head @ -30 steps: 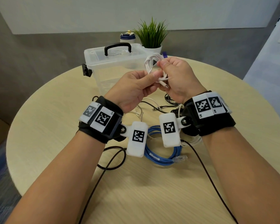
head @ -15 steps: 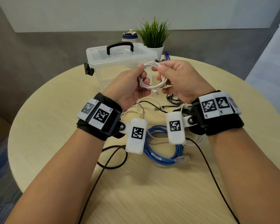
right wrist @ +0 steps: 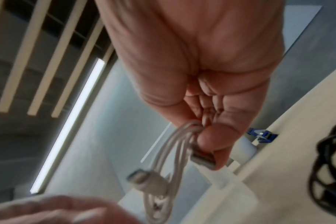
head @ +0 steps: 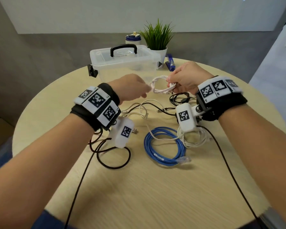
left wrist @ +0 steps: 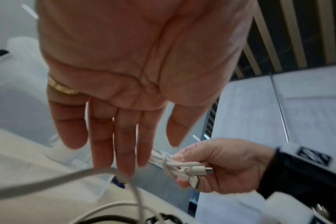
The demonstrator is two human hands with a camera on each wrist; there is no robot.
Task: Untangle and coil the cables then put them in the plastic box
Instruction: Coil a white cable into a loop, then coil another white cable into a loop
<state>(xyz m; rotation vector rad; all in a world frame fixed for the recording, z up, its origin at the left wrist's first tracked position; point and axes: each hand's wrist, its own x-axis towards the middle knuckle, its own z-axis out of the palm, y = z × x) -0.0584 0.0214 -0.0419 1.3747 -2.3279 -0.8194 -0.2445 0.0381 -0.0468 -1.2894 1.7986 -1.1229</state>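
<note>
While the right hand pinches the coiled white cable at centre frame, the left hand hangs flat-fingered, gripping nothing. My worry: that one-sided pinch could let loops spring loose (the plastic box, upper centre, looks lidded). Half a second ago both hands held the coil, higher in frame; now the left has let go.

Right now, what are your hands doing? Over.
Right hand pinches white coil. Left hand open beside it. Box lid on. Other cables loose on table.
</note>
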